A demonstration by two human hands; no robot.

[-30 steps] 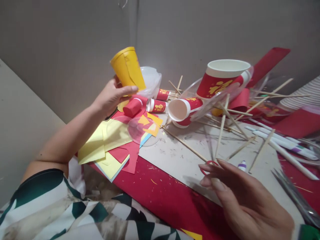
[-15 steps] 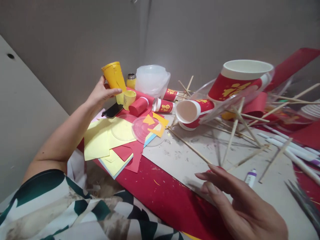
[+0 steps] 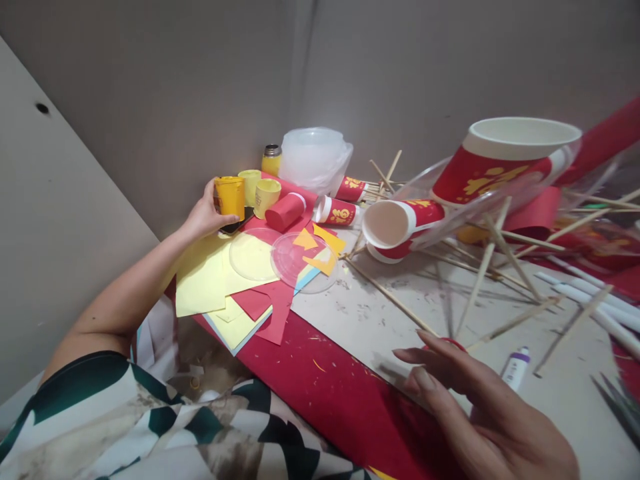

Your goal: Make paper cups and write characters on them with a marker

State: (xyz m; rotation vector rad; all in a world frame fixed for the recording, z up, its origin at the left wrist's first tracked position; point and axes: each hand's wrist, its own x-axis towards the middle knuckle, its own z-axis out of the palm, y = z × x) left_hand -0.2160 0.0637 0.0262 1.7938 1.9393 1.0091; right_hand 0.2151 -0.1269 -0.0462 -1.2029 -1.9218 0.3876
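At the table's far left, my left hand (image 3: 205, 212) is wrapped round an orange-yellow paper cup (image 3: 231, 200), which stands upright beside two pale yellow cups (image 3: 267, 197). Just below it, a dark phone (image 3: 239, 221) is partly covered by my fingers and the cup. My right hand (image 3: 465, 393) hovers near the front edge with fingers apart and nothing between them. Behind its fingertips shows a bit of a red ring-shaped thing (image 3: 453, 343), mostly hidden. A glue tube with a purple cap (image 3: 515, 368) lies right beside this hand.
Yellow paper sheets (image 3: 203, 280), red scraps and clear lids (image 3: 304, 263) lie at left. Red paper cups (image 3: 390, 225), one large red cup (image 3: 500, 163) and joined wooden sticks (image 3: 483, 273) crowd the right. Scissors (image 3: 617, 407) lie at the right edge. A clear plastic tub (image 3: 315, 160) stands behind.
My left hand has lowered the orange-yellow cup from a tilted, raised position to upright beside the pale yellow cups. The view has turned slightly left. My right hand stays about where it was.
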